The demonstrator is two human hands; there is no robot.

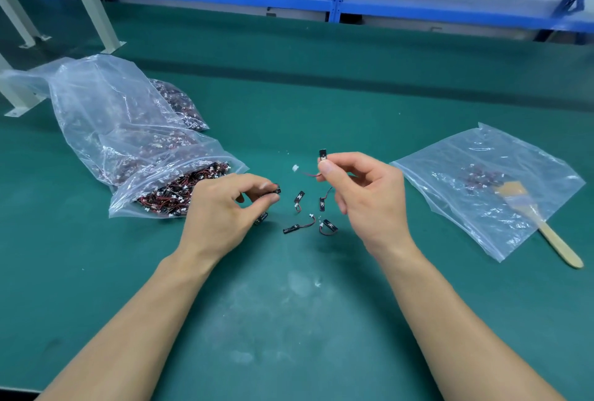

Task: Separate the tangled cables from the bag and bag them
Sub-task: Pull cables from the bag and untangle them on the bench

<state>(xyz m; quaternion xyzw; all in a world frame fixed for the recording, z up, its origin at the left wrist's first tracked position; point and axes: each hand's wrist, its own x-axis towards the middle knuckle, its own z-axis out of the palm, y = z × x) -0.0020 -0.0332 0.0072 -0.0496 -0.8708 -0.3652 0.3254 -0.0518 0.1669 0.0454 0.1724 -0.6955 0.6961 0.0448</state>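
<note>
Cable (323,154) pinched at fingertips of right hand (369,201), above the mat (289,320); left hand (221,211) pinches a second cable (277,190) low. Risk: dangling lead may snag loose cables (299,197) below, re-tangling before reaching right bag (450,169).

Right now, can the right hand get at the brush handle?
Probably yes: the brush handle sticks out bare past the edge of the clear bag, nothing on top. But the right hand is pinching a cable, so it would have to drop that first.
</note>
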